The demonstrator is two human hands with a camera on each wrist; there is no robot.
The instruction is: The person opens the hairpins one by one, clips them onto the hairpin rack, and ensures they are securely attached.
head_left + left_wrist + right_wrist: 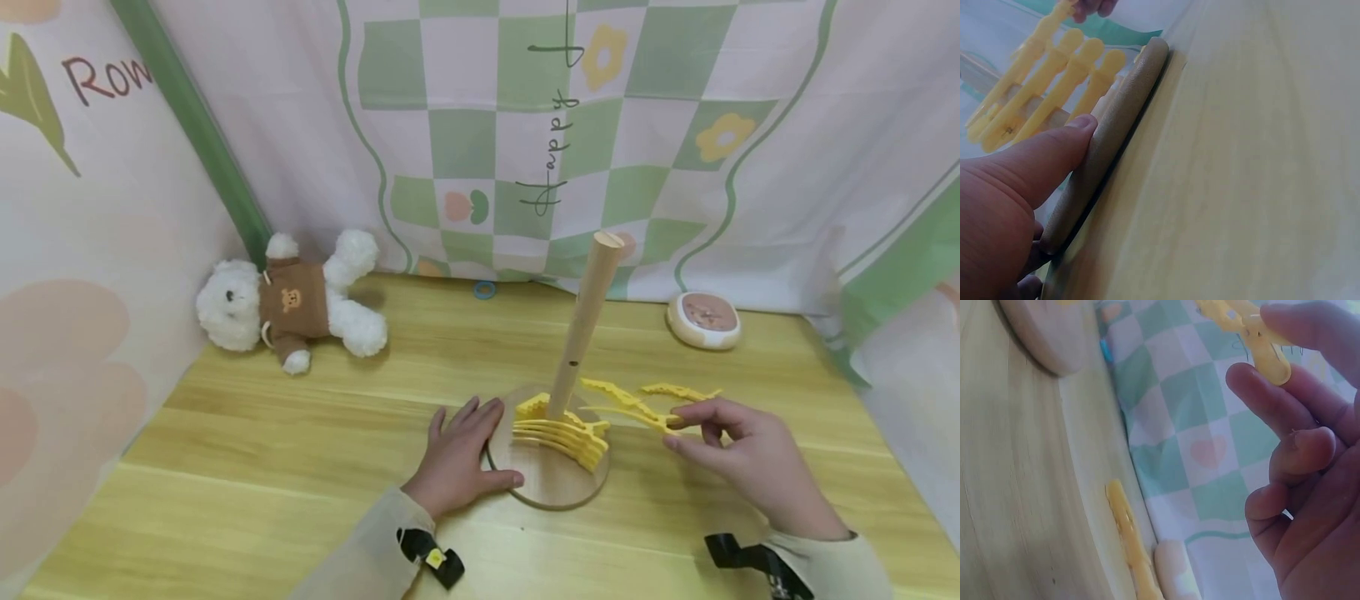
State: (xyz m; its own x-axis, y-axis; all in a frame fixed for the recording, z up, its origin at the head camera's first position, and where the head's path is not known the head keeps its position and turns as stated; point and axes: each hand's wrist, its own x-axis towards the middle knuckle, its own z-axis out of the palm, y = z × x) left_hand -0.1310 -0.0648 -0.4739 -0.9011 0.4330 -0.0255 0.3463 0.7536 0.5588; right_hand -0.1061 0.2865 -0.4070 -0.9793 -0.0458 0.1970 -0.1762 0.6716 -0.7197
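My left hand [465, 462] rests on the left rim of a round wooden base [551, 492], fingers fairly straight, its thumb [1060, 147] against the edge. From the base rises a wooden post [588, 321], leaning in the head view. Several yellow plastic banana hair clips [585, 447] sit around the post's lower end, their smooth arms in front. To the right, my right hand [750, 458] pinches one end of another banana hair clip [628, 403] between thumb and fingers. Its two arms are spread and point at the post. Behind it a loose clip [1129, 531] lies on the table.
A white plush toy in a brown top [292, 300] lies at the back left. Near the curtain are a small blue ring [484, 290] and a rounded white device with a pinkish-brown top [703, 321]. Patterned curtains [465, 142] bound the wooden table [247, 467].
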